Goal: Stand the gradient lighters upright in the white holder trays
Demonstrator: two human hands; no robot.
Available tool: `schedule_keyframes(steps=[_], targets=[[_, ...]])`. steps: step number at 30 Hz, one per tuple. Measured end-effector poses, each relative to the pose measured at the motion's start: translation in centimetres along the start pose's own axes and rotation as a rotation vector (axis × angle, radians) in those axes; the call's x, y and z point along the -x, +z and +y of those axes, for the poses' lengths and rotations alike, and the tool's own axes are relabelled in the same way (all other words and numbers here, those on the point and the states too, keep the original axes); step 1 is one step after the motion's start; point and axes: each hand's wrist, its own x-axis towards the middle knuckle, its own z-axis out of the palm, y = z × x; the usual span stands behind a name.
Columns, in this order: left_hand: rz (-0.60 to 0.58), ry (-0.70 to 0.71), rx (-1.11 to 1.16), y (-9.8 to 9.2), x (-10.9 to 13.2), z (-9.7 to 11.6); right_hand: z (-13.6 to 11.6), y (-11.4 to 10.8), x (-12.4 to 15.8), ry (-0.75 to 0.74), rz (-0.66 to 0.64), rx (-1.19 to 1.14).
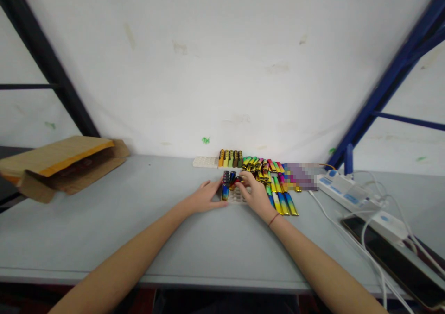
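A small white tray with round hollows (239, 196) lies on the desk in front of me. Dark-topped blue lighters (225, 192) stand in its left side. My left hand (205, 198) holds the tray's left edge, thumb at the near corner and fingers along the side. Over the tray, my right hand (256, 194) pinches a lighter (238, 179) with a dark end between thumb and fingers; much of it is hidden. To the right lies a pile of shiny multicoloured lighters (283, 204), some partly behind my right hand.
Behind, against the wall, a second white tray (205, 161) holds rows of upright yellow-green lighters (230, 158). An open brown cardboard package (76, 161) lies at left. A white power strip (361, 203), white cables (363, 240) and a dark phone (392, 258) occupy the right.
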Motion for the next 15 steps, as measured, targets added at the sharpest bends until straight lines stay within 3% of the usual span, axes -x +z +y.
schedule_keyframes(steps=[7,11,15], targets=[[-0.012,-0.015,-0.018,0.0,0.0,0.0,-1.0,-0.9,-0.5,-0.148,-0.092,0.32],[-0.007,-0.009,-0.018,-0.3,0.0,0.2,-0.8,-4.4,-1.3,0.07,-0.113,0.523],[-0.022,-0.015,-0.022,-0.5,0.0,0.4,0.7,-8.4,-1.5,0.298,-0.382,0.702]])
